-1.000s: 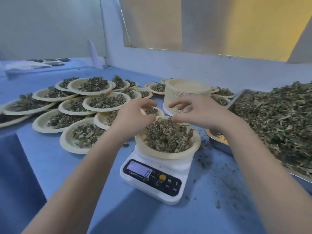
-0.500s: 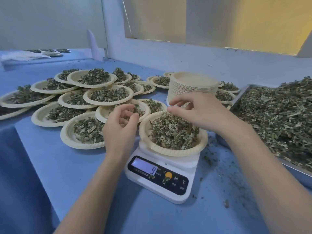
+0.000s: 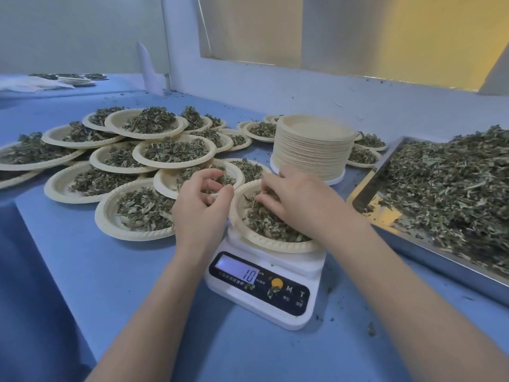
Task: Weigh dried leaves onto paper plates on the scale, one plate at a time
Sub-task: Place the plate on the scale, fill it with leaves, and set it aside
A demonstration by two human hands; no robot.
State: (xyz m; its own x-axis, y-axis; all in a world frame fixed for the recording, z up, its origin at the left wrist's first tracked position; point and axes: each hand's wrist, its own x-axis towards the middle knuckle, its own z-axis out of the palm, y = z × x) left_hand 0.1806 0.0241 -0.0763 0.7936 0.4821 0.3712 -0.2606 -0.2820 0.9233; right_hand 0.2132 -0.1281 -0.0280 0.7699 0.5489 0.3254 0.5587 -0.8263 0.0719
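The blue worktop [image 3: 82, 271] carries the most: a metal tray [image 3: 440, 268] heaped with loose dried leaves [image 3: 446, 183] along its right edge, a spread of filled paper plates [image 3: 173, 153] toward its far left, and a stack of empty plates [image 3: 314, 147] toward its far edge. Nearer the front edge stands the white scale [image 3: 264, 288], bearing the plate being weighed [image 3: 275, 245] with its own heap of leaves. The right hand [image 3: 300, 199] lies over that plate, fingers curled down into the leaves, grasping or pinching some by the look of it. The left hand [image 3: 203, 205] hovers just left of the plate's rim, fingers loosely curled, clasping nothing that can be seen. The plate lies directly under the right hand, so that hand is nearer for any trimming; the left is nearer the filled plates, where this one likely goes. The display reads "10"; the buttons read "M" and "T"; smaller lettering is unreadable.
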